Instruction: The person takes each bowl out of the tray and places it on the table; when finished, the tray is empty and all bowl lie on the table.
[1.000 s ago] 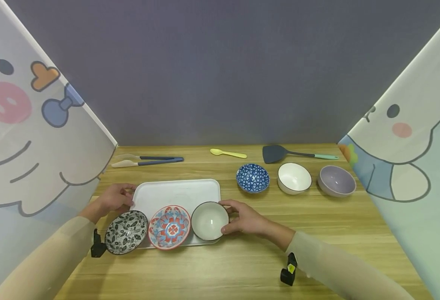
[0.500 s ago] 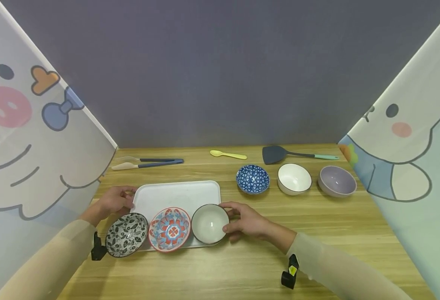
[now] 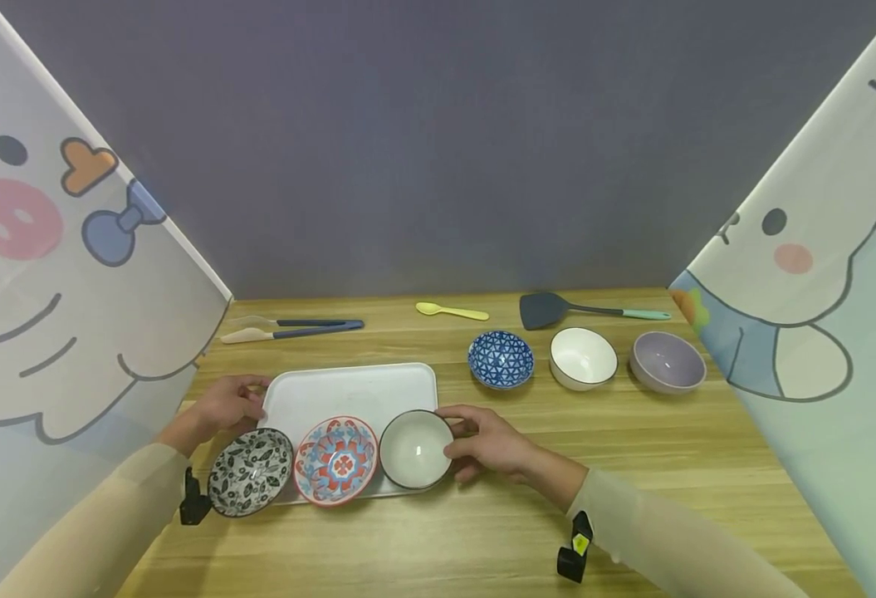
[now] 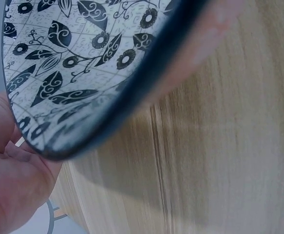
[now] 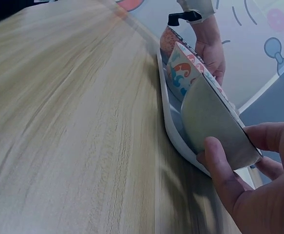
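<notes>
My left hand (image 3: 232,403) pinches the left edge of a white tray (image 3: 355,378), behind a black-and-white floral bowl (image 3: 251,472). That bowl overhangs the tray's front left corner and partly hides the hand in the left wrist view. Beside it a red-and-blue patterned bowl (image 3: 336,461) stands on the tray's front part. At the right end is a white bowl with a dark rim (image 3: 417,448). My right hand (image 3: 490,444) holds this bowl's right side, thumb (image 5: 217,158) against the outer wall and a finger at the rim. Some fingertips are hidden beneath.
On the wooden table (image 3: 632,465), a blue patterned bowl (image 3: 501,360), another white bowl (image 3: 583,359) and a purple bowl (image 3: 668,363) stand right of the tray. Behind lie tongs (image 3: 296,329), a yellow spoon (image 3: 452,312) and a spatula (image 3: 545,311). Panels enclose the sides and back.
Both hands, the tray and the bowls stay in place relative to one another. Only the head view has shifted slightly.
</notes>
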A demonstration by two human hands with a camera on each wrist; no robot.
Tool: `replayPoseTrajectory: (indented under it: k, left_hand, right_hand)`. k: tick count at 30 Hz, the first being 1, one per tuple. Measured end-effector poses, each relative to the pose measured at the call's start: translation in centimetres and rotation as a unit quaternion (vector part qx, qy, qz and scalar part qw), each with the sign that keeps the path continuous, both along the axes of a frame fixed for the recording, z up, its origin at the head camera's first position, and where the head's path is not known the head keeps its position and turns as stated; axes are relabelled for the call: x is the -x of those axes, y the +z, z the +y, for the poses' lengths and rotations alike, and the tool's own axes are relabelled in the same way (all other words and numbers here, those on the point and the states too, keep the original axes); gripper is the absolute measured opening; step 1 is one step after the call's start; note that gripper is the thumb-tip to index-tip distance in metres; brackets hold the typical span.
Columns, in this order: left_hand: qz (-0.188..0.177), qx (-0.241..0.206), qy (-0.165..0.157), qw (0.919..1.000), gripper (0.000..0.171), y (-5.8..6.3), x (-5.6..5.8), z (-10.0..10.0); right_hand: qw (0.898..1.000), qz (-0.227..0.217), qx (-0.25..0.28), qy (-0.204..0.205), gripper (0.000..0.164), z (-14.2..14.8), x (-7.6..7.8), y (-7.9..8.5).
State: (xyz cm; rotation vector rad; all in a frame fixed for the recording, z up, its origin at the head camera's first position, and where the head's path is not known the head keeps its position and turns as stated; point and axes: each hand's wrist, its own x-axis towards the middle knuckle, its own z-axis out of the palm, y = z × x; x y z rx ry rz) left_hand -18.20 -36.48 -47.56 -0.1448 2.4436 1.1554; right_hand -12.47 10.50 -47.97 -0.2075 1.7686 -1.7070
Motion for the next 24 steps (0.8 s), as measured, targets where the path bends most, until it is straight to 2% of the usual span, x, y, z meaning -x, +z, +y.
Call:
replayPoseTrajectory:
  k: [24]
  left_hand:
    - [0.000,-0.002,0.005,1.0000,0.069,-0.4,0.2,-0.2]
  right_hand:
    - [0.999,-0.023,0.039,-0.028,0.063,0.9,-0.2,1.1]
